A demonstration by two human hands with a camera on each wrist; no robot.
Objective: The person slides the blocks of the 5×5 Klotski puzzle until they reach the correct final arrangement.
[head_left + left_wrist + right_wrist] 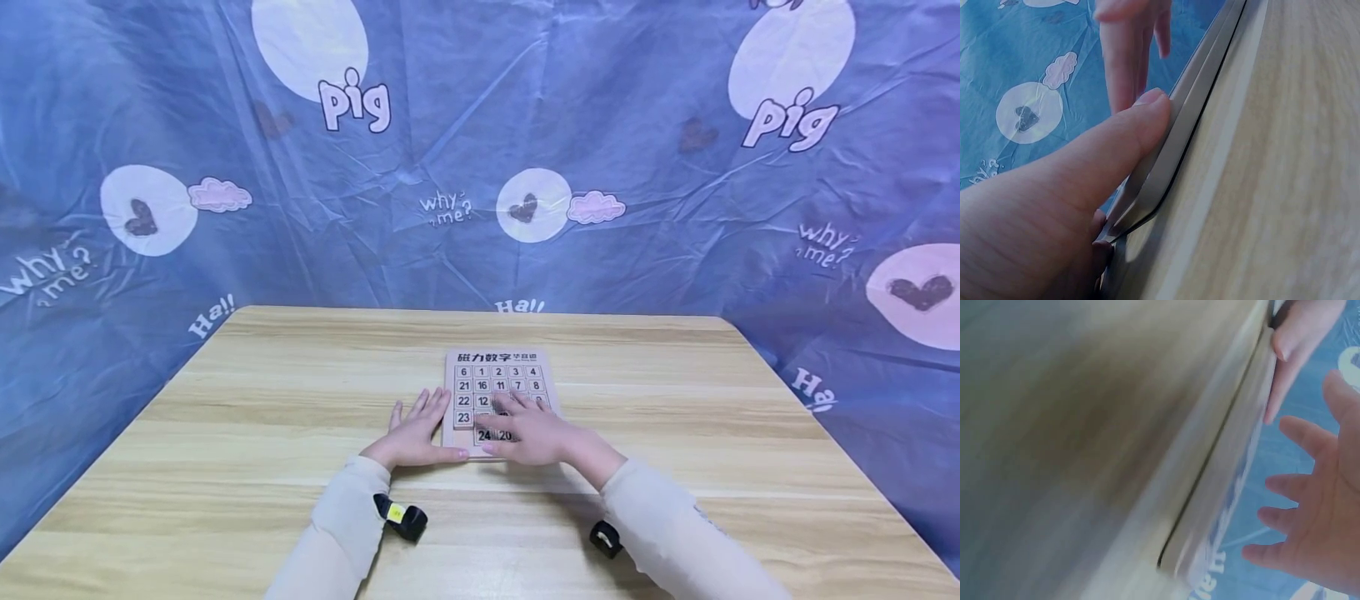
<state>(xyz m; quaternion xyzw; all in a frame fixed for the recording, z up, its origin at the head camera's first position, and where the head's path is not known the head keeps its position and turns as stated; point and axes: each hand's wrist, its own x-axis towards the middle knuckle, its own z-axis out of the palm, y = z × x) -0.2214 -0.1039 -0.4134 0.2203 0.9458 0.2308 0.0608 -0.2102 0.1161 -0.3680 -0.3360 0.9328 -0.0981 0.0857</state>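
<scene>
A number sliding puzzle (462, 438) with square numbered tiles and Chinese lettering lies on the table. Its lower left slot is bare, beside tile 24 (484, 435) and below tile 23 (463, 417). My left hand (408, 442) steadies the puzzle's left side, fingers extended along the edge. In the left wrist view the thumb (1116, 140) lies straight on the near corner. My right hand (532, 435) spreads over the lower right tiles and hides several of them. In the right wrist view its fingers (1300, 434) are apart and nearly straight, over the puzzle's face.
The wood-grain table (262, 400) reaches back to a blue printed cloth (450, 125), which hangs behind it and along both sides. A black wrist camera (405, 518) sits on the left sleeve and another (605, 539) on the right.
</scene>
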